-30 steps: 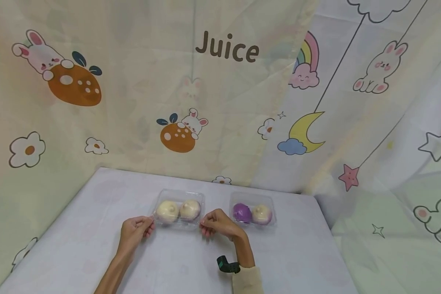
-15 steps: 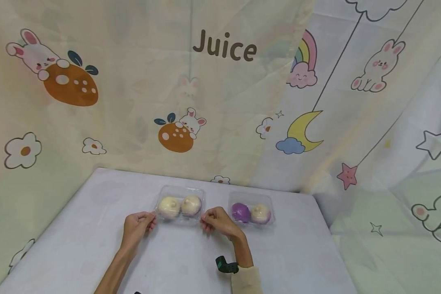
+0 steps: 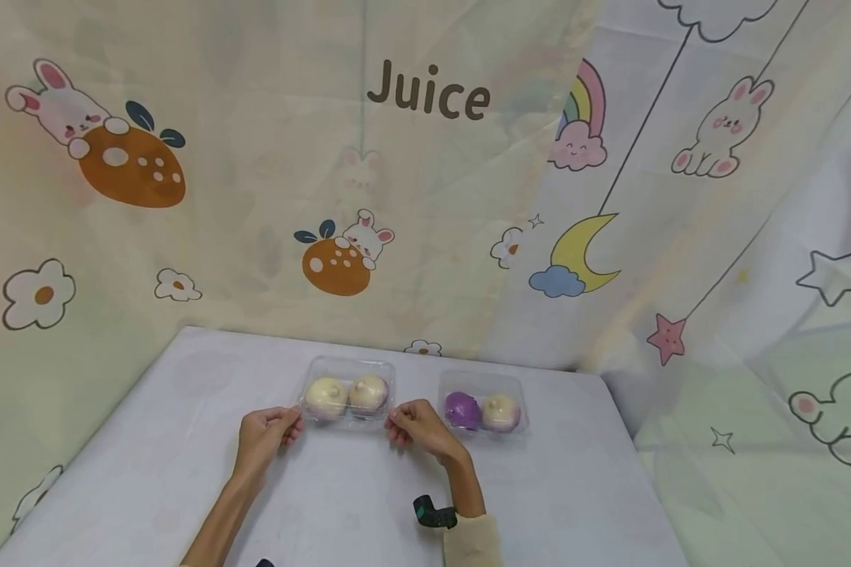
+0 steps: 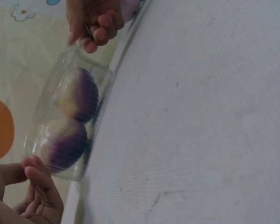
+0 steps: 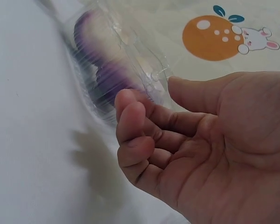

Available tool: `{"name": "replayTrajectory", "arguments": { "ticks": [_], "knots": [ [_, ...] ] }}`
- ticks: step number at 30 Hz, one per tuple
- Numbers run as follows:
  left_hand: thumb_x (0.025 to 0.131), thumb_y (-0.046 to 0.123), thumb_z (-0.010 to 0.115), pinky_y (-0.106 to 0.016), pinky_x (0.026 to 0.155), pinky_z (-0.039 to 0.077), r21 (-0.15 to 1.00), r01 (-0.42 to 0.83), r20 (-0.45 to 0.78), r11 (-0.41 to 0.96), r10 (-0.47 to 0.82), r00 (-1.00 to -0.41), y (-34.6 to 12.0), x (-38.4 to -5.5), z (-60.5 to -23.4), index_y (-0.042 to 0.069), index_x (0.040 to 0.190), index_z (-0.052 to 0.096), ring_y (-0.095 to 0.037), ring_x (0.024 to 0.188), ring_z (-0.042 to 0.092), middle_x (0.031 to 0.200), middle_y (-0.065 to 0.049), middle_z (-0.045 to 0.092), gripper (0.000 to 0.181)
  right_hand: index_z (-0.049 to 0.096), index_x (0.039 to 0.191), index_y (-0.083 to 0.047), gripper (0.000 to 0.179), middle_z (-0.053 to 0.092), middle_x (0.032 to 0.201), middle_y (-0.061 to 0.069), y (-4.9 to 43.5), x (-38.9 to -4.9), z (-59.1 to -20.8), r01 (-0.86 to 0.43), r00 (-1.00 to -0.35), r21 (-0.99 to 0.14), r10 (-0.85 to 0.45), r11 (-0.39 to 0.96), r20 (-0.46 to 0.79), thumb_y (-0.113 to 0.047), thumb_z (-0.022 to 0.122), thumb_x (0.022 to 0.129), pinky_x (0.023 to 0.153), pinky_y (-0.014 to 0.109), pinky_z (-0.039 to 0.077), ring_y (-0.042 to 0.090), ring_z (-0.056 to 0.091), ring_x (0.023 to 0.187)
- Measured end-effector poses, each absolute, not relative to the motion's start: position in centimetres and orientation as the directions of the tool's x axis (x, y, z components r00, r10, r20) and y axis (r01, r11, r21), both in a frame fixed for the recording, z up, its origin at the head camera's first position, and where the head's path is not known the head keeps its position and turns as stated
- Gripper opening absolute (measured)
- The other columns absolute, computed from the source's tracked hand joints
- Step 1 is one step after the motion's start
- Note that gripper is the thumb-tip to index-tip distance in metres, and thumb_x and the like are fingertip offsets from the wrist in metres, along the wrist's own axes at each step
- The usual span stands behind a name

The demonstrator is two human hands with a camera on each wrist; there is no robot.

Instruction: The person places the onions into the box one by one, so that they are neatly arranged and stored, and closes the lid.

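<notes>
A clear plastic clamshell box (image 3: 354,366) holds two round bun-like pieces, a left one (image 3: 326,398) and a right one (image 3: 369,395). Their tops are cream, and the left wrist view shows ridged purple sides. My left hand (image 3: 264,439) pinches the box's near left corner between thumb and forefinger. At the near right corner, my right hand (image 3: 423,429) pinches the rim the same way, its other fingers curled below. The lid lies closed over the pieces.
A second clear box (image 3: 482,379) stands to the right, just beyond my right hand. Inside are a purple round piece (image 3: 462,410) and a cream-topped one (image 3: 501,413). A printed curtain (image 3: 425,189) rises behind the white table (image 3: 354,504).
Both hands have shifted the left box slightly away from me and a little right, keeping their pinch on its corners. The right box stays put. The head view has turned slightly.
</notes>
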State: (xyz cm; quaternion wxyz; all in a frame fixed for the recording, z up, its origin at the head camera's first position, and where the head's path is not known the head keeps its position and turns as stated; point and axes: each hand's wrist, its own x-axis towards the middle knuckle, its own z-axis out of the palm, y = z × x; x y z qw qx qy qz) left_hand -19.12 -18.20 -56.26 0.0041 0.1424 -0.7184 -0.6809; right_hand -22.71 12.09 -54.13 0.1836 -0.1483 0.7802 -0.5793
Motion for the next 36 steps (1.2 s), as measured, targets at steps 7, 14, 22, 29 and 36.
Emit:
{"name": "replayTrajectory", "arguments": {
  "ticks": [7, 14, 22, 29, 36],
  "knots": [
    [0.111, 0.023, 0.065, -0.019, 0.062, 0.060, 0.981, -0.194, -0.189, 0.012, -0.190, -0.963, -18.4, -19.2, -56.5, -0.015, 0.115, 0.072, -0.005, 0.067, 0.064, 0.079, 0.002, 0.073, 0.038, 0.073, 0.098, 0.018, 0.053, 0.071, 0.085, 0.035, 12.4, -22.3, -53.6, -0.053, -0.877, -0.928, -0.461, 0.368, -0.133, -0.025, 0.049, 0.118, 0.058, 0.023, 0.050, 0.013, 0.059, 0.063],
    [0.112, 0.025, 0.065, -0.019, 0.061, 0.061, 0.981, -0.192, -0.190, -0.004, -0.178, -0.966, -18.4, -19.5, -56.5, -0.015, 0.118, 0.071, -0.006, 0.067, 0.066, 0.079, 0.002, 0.075, 0.041, 0.074, 0.095, 0.017, 0.057, 0.073, 0.084, 0.035, 13.0, -21.9, -52.5, -0.109, -0.860, -0.897, -0.493, 0.429, -0.131, -0.028, 0.048, 0.118, 0.059, 0.028, 0.059, 0.021, 0.066, 0.064],
    [0.112, 0.037, 0.063, -0.020, 0.062, 0.062, 0.980, -0.191, -0.179, 0.046, -0.197, -0.964, -18.5, -19.6, -56.4, -0.014, 0.119, 0.072, -0.006, 0.067, 0.068, 0.081, 0.001, 0.076, 0.052, 0.075, 0.098, 0.016, 0.056, 0.074, 0.085, 0.034, 13.9, -21.8, -51.4, -0.151, -0.854, -0.878, -0.507, 0.453, -0.114, -0.029, 0.049, 0.118, 0.060, 0.033, 0.060, 0.043, 0.071, 0.072],
    [0.112, 0.050, 0.058, -0.022, 0.062, 0.065, 0.984, -0.145, -0.119, 0.099, -0.228, -0.966, -18.5, -19.5, -55.9, -0.013, 0.114, 0.072, -0.009, 0.066, 0.072, 0.081, -0.003, 0.078, 0.065, 0.073, 0.101, 0.018, 0.051, 0.074, 0.085, 0.032, 14.7, -22.1, -50.8, -0.183, -0.880, -0.896, -0.474, 0.405, -0.034, -0.025, 0.050, 0.118, 0.060, 0.024, 0.056, 0.019, 0.066, 0.067],
    [0.112, 0.046, 0.059, -0.020, 0.058, 0.054, 0.890, -0.001, 0.198, 0.456, -0.389, -0.900, -19.0, -19.8, -54.5, -0.002, 0.101, 0.079, -0.018, 0.062, 0.074, 0.079, -0.012, 0.081, 0.054, 0.076, 0.105, 0.006, 0.039, 0.075, 0.093, 0.031, 15.2, -22.8, -49.7, -0.262, -0.933, -0.881, -0.336, 0.393, 0.128, -0.026, 0.057, 0.115, 0.071, 0.032, 0.065, 0.027, 0.071, 0.075]
  ]
}}
